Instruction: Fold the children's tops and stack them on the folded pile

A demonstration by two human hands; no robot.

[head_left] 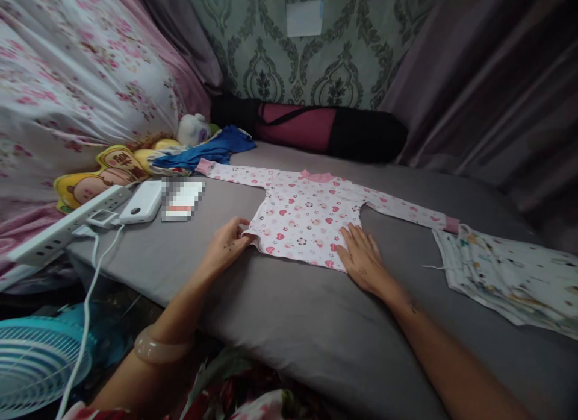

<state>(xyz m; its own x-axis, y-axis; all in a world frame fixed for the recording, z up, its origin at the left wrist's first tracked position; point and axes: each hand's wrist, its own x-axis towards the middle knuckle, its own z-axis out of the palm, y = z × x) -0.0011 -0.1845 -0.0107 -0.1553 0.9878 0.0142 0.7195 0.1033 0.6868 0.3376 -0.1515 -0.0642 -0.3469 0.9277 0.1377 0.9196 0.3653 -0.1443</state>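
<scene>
Floral clothing (266,404) bottom centre; mid-frame, left hand (229,242) pinches shirt (302,218) corner, right hand (362,258) lies flat, fingers slightly apart; apparently smoothing, next move needing a squared hem

Wears a pale, rounded bangle (158,349) on the left forearm (187,302) and red, white and green patterned clothing (264,402); bears small dark markings (229,245) on left hand (228,242), right hand (362,257) and right wrist (397,296).

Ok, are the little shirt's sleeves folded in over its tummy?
No, the shirt lies with both sleeves stretched out to its sides on the gray sheet.
</scene>
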